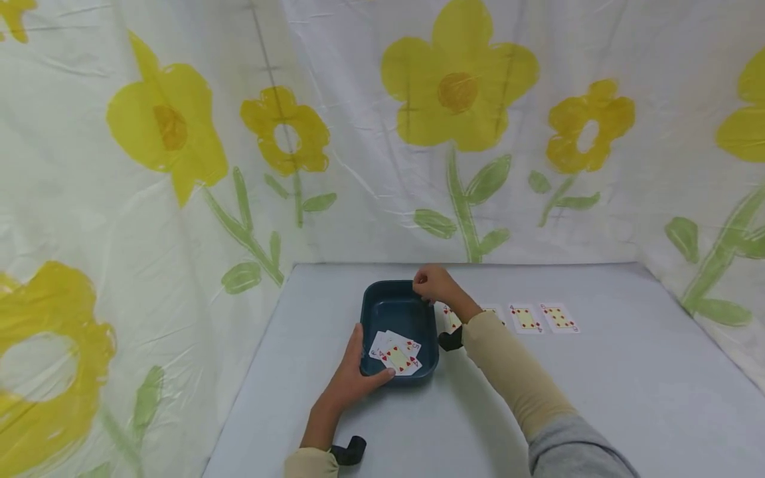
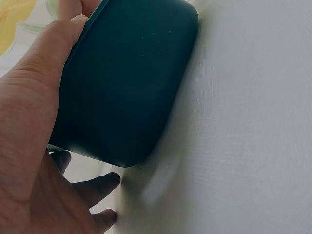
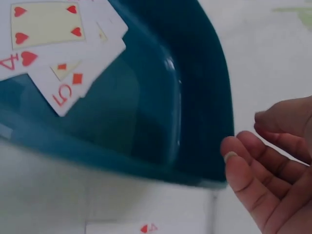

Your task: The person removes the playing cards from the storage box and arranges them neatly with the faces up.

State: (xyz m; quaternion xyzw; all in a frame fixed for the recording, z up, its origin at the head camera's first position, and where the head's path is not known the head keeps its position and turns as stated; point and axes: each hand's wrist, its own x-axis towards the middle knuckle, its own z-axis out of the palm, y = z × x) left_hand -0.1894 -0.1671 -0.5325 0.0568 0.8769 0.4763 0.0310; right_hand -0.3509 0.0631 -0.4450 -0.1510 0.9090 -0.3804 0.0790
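Observation:
A dark teal plastic tray (image 1: 399,312) stands on the table, several playing cards (image 1: 396,352) overlapping at its near end. A four of hearts (image 3: 46,29) lies on top, partly covering a five of diamonds (image 3: 63,92). My left hand (image 1: 352,375) holds the tray's near left corner, thumb over the near rim; in the left wrist view its lower fingers (image 2: 100,190) spread apart below the tray. At the far right corner, my right hand (image 1: 437,284) has loosely bent fingers, fingertips right at the rim and thumb apart, holding nothing.
Right of the tray, a row of face-up cards lies on the white table (image 1: 597,385), including a four of diamonds (image 1: 526,319) and another diamond card (image 1: 560,318). My right forearm partly covers the row. A flower-painted curtain (image 1: 358,219) hangs behind the table.

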